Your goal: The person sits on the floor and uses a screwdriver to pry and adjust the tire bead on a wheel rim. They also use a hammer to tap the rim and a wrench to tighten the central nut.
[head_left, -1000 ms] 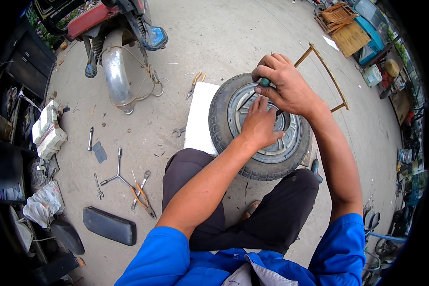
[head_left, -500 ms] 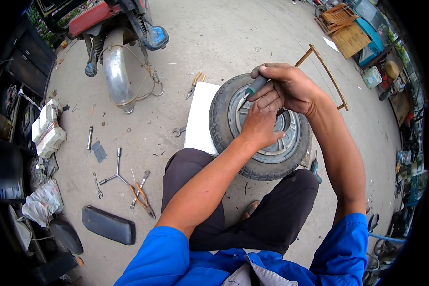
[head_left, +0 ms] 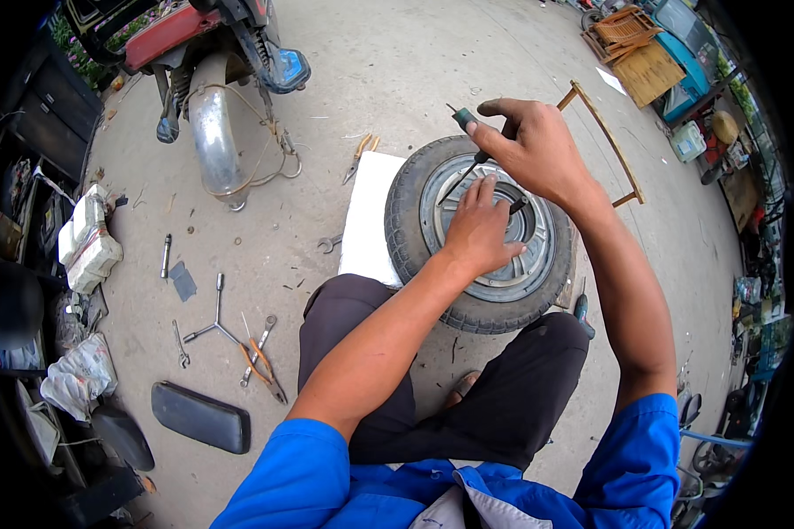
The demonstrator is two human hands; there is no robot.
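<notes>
A motorcycle-type wheel (head_left: 404,273) with a grey metal hub lies flat in front of my knees. My left hand (head_left: 483,227) rests on the hub, fingers stretched out, palm down. Above the wheel's far side, my right hand (head_left: 535,145) is closed on a green-handled screwdriver (head_left: 464,118), whose thin tip points up and left. A slim dark shaft (head_left: 461,183) with a black collar runs from below the right thumb down to the hub; whether it is a second tool is unclear. A short black piece (head_left: 519,204) sticks up at the hub's centre, beside my left hand.
A white board (head_left: 368,212) lies left of the wheel, with pliers (head_left: 360,159) and an open-end wrench (head_left: 330,243) nearby. Further left are a three-way socket wrench (head_left: 218,323), orange-handled pliers (head_left: 269,375) and a black seat pad (head_left: 200,416). A parked motorbike (head_left: 216,132) stands ahead left; a wooden frame (head_left: 604,141) lies right.
My right hand has lifted slightly away from the left hand and turned. The green handle now points up-left instead of down toward the hub. The left hand has stayed almost in place.
</notes>
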